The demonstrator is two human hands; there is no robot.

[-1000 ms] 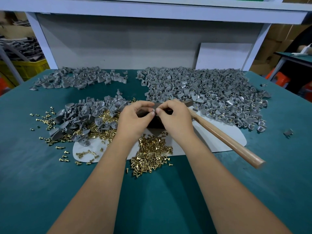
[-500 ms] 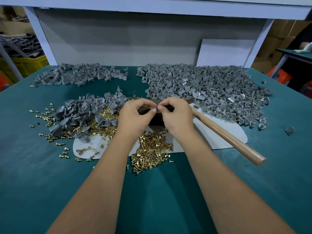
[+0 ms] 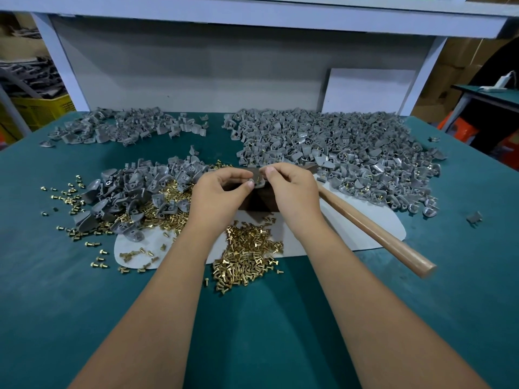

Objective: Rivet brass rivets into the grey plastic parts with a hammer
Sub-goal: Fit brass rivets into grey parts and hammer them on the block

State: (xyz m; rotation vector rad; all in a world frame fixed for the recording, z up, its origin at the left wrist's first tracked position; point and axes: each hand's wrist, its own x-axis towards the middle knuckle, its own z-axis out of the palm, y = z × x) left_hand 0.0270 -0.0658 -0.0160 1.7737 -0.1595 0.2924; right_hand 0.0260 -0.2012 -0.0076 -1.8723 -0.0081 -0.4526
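Now both hands (image 3: 254,192) meet over the dark block; left fingers (image 3: 248,184) pinch a grey part (image 3: 250,181), right fingers, barely shifted since earlier, seat a brass rivet (image 3: 257,178). Hammer (image 3: 373,230) idle just right: strike pending.

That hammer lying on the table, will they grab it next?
Probably, once the rivet is seated. Both hands, left hand and right hand, pinch a grey part with a brass rivet over the dark block; the hammer lies untouched beside the right wrist.
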